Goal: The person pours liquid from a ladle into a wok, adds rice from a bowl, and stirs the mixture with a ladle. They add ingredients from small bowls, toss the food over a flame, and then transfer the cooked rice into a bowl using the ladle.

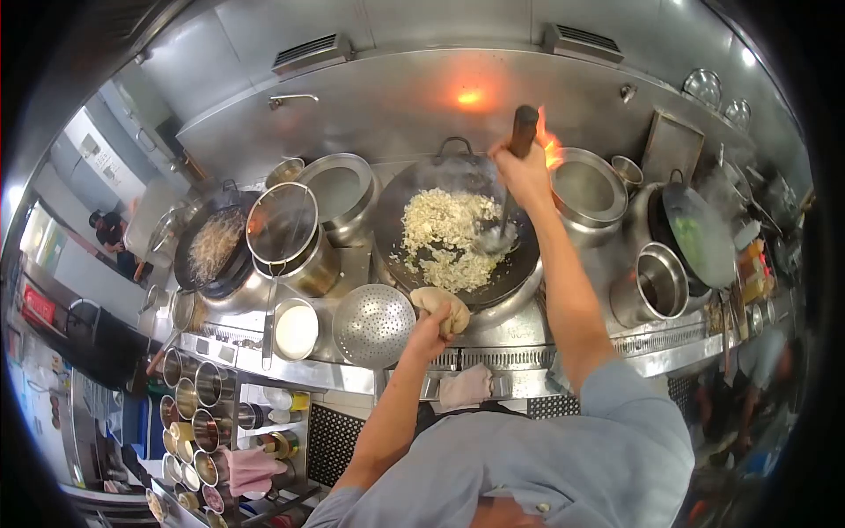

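A large black wok (521,268) stands in the middle of the range with chopped, pale fried rice (447,231) spread across it. My left hand (426,334) is closed around a folded beige cloth (451,310) at the wok's near rim. What the cloth covers there is hidden. My right hand (525,172) grips the dark handle of a ladle (525,130), held steeply over the right side of the wok. The ladle's bowl is down in the rice. Flames (547,145) rise behind my right hand, past the wok's far edge.
Beside my left hand lies a perforated skimmer (373,326), near a pot of white contents (297,331). A wire strainer (282,222) rests over a pot. Other woks stand left (211,251) and right (695,233). A metal pot (650,282) sits at right. Someone (112,233) stands far left.
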{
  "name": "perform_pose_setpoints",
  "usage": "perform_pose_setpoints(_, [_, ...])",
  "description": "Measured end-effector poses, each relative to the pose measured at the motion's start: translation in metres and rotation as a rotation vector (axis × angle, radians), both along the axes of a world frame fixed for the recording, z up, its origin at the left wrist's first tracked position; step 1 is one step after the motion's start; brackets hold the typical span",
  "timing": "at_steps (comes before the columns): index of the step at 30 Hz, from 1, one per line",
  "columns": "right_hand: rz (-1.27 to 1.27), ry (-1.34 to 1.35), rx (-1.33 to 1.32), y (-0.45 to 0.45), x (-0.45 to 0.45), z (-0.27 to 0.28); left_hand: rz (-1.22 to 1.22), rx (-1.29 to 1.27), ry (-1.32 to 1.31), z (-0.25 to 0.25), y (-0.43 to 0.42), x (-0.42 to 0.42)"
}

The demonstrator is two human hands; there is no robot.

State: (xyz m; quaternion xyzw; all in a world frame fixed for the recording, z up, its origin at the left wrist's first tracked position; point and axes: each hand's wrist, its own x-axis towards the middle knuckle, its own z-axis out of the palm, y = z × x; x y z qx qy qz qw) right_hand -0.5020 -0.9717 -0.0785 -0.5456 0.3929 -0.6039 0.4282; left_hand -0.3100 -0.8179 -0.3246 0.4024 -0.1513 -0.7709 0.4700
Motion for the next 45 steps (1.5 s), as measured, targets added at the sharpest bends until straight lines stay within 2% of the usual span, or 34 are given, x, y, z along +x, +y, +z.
perform_pose_setpoints(1, [-0.052,0.073,-0.121,-0.005,0.003,-0.022,-0.009,-0.034,0.02,-0.004,0.0,0.0])
perform_pose_setpoints(3, [-0.003,0.039,-0.11,-0.035,0.007,-0.054,0.038,0.016,-0.028,0.018,0.008,-0.008])
perform_pose_setpoints(4, [0.023,0.026,-0.114,-0.053,0.006,-0.054,0.063,0.032,-0.048,0.028,0.009,-0.012])
perform_pose_setpoints(8, [-0.089,-0.371,-0.234,-0.057,0.023,-0.02,0.048,0.025,-0.049,0.028,0.007,-0.008])
perform_pose_setpoints(9, [-0.127,-0.25,-0.272,-0.064,0.035,-0.034,0.041,0.022,-0.057,0.021,0.003,-0.006])
perform_pose_setpoints(10, [-0.091,-0.275,-0.177,-0.071,0.034,-0.046,0.027,0.023,-0.063,0.013,0.004,-0.006])
perform_pose_setpoints(12, [-0.005,-0.318,-0.027,-0.067,0.042,-0.013,0.037,0.108,-0.016,0.008,-0.006,-0.007])
perform_pose_setpoints(13, [0.01,-0.323,-0.078,-0.052,0.046,-0.002,0.011,0.156,-0.012,0.012,-0.001,-0.002])
perform_pose_setpoints(16, [-0.097,-0.426,-0.202,-0.035,0.056,-0.055,0.012,0.228,-0.063,0.012,-0.035,-0.009])
perform_pose_setpoints(17, [-0.059,-0.416,-0.144,-0.018,0.05,-0.061,0.021,0.253,-0.101,0.004,-0.043,-0.011])
perform_pose_setpoints(19, [0.016,-0.387,-0.054,0.008,0.021,-0.059,0.06,0.1,-0.127,-0.007,-0.046,-0.02])
perform_pose_setpoints(20, [-0.097,-0.341,-0.073,0.024,0.007,-0.047,0.077,0.038,-0.143,-0.02,-0.035,-0.022])
perform_pose_setpoints(21, [-0.24,-0.31,-0.069,0.019,-0.013,-0.051,-0.056,-0.266,0.167,-0.045,-0.028,-0.025])
perform_pose_setpoints(22, [-0.379,-0.421,-0.142,0.016,-0.025,-0.052,-0.058,-0.326,0.284,-0.039,-0.002,-0.032])
perform_pose_setpoints(23, [-0.361,-0.526,-0.156,0.01,-0.036,-0.064,-0.067,-0.382,0.406,-0.032,0.023,-0.041])
perform_pose_setpoints(24, [-0.334,-0.632,-0.178,-0.001,-0.044,-0.066,-0.009,-0.279,0.334,0.009,0.042,-0.045])
perform_pose_setpoints(25, [-0.217,-0.581,-0.104,-0.008,-0.047,-0.053,0.047,-0.175,0.265,0.052,0.061,-0.05])
perform_pose_setpoints(26, [-0.101,-0.524,-0.017,-0.01,-0.048,-0.04,0.048,-0.138,0.206,0.069,0.065,-0.05])
perform_pose_setpoints(28, [0.071,-0.429,0.111,0.005,-0.037,-0.004,0.247,0.159,0.049,0.117,0.053,-0.059])
perform_pose_setpoints(30, [-0.06,-0.261,0.027,-0.008,-0.021,-0.005,0.303,0.1,0.102,0.053,0.015,-0.057])
perform_pose_setpoints(32, [-0.175,-0.284,-0.041,-0.024,-0.012,-0.014,0.039,-0.232,0.287,-0.007,0.041,-0.05])
perform_pose_setpoints(33, [-0.228,-0.288,-0.08,-0.034,-0.01,-0.01,-0.094,-0.402,0.383,-0.022,0.049,-0.051])
perform_pose_setpoints(36, [-0.216,-0.352,-0.022,-0.027,-0.005,0.044,-0.088,-0.121,0.05,0.047,0.107,-0.046])
perform_pose_setpoints(37, [-0.154,-0.333,-0.003,-0.027,-0.002,0.049,-0.193,-0.293,0.444,0.04,0.087,-0.041])
perform_pose_setpoints(39, [-0.267,-0.163,-0.014,-0.03,0.022,0.022,0.077,-0.049,0.03,0.059,0.039,-0.047])
perform_pose_setpoints(41, [-0.35,-0.025,-0.049,-0.035,0.038,-0.022,0.091,-0.157,0.02,0.014,0.038,-0.042])
perform_pose_setpoints(42, [-0.373,-0.059,-0.075,-0.039,0.035,-0.021,0.094,-0.224,0.017,-0.008,0.03,-0.041])
perform_pose_setpoints(43, [-0.393,-0.094,-0.122,-0.051,0.029,-0.006,0.075,-0.307,0.325,-0.062,0.046,-0.04])
perform_pose_setpoints(44, [-0.413,-0.128,-0.161,-0.056,0.026,0.004,0.107,-0.137,0.216,-0.045,0.063,-0.044])
perform_pose_setpoints(45, [-0.347,-0.215,-0.166,-0.033,0.025,0.038,0.142,0.039,0.109,-0.001,0.096,-0.052])
